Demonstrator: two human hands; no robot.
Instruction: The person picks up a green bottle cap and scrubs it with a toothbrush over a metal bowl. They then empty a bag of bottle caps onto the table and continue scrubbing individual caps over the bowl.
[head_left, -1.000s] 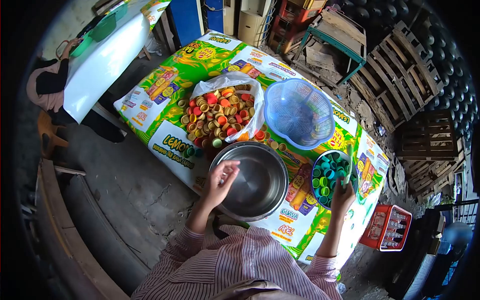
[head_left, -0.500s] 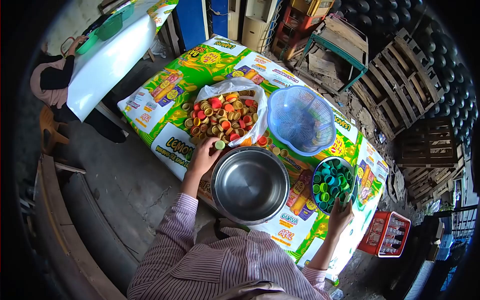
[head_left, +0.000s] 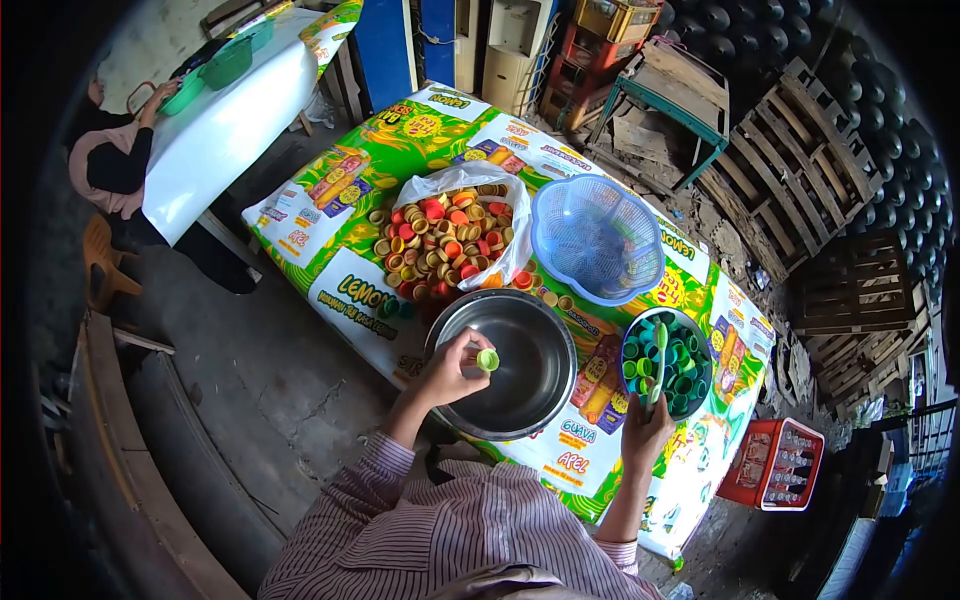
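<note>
My left hand (head_left: 452,372) is closed in a pinch on a light green bottle cap (head_left: 487,360), above the left side of a steel bowl (head_left: 535,400). My right hand (head_left: 648,428) grips a slim green-and-white tool (head_left: 656,372), whose exact kind I cannot tell. It points away from me and overlaps a bowl (head_left: 628,383) full of green bottle caps (head_left: 684,362). Beyond the steel bowl, a white plastic bag (head_left: 524,215) lies open, with many red, orange and gold caps (head_left: 440,240) in it and spilling from its mouth.
A blue plastic basket (head_left: 598,240) stands right of the bag on the patterned table cover (head_left: 340,290). At the far left, a person (head_left: 125,160) sits by another table with green baskets (head_left: 226,65). A red bottle crate (head_left: 770,465) sits on the floor to the right.
My left hand has brought the light green cap from beside the bag to over the steel bowl. My right hand has moved left and raised the slim tool into plain view.
</note>
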